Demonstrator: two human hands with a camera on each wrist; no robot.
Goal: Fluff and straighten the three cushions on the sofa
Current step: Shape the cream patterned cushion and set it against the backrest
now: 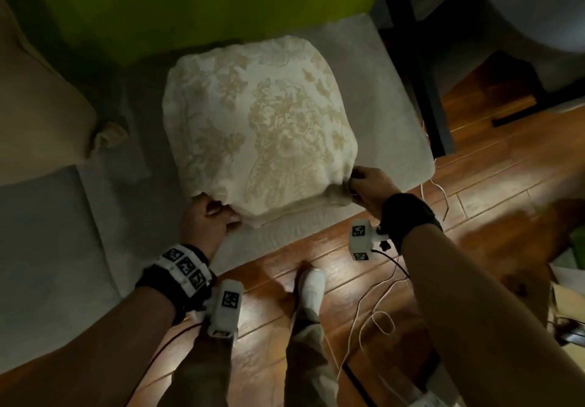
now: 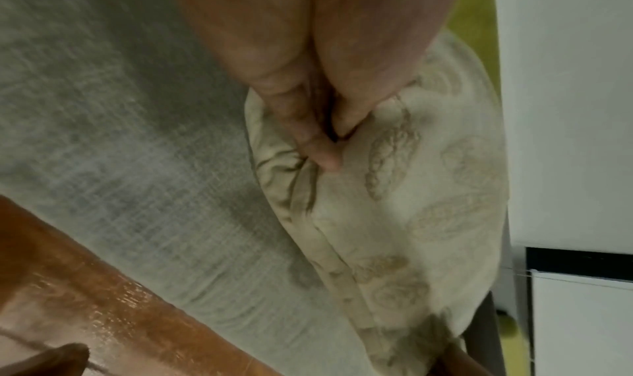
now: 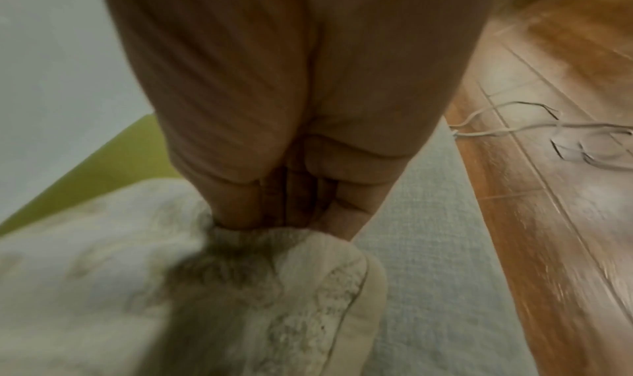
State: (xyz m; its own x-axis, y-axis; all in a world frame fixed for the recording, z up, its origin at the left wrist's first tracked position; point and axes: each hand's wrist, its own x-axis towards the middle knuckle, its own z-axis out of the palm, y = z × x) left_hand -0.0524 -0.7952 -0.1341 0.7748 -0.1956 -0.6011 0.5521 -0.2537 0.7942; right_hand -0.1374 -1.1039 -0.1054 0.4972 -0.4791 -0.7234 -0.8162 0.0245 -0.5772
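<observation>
A cream cushion with a tan floral pattern (image 1: 259, 128) lies flat on the grey sofa seat (image 1: 389, 115). My left hand (image 1: 215, 216) grips its near left corner, and in the left wrist view the fingers (image 2: 308, 138) curl into bunched fabric of the cushion (image 2: 411, 206). My right hand (image 1: 364, 185) pinches the near right corner; the right wrist view shows the fingers (image 3: 274, 200) closed on the gathered corner of the cushion (image 3: 291, 273). A plain beige cushion (image 1: 34, 99) leans at the far left. No third cushion is in view.
The sofa back (image 1: 190, 1) is lime green. A wooden floor (image 1: 474, 185) runs along the seat's front edge, with thin white cables (image 1: 370, 311) lying on it near my feet. A dark table leg (image 1: 437, 105) stands right of the sofa.
</observation>
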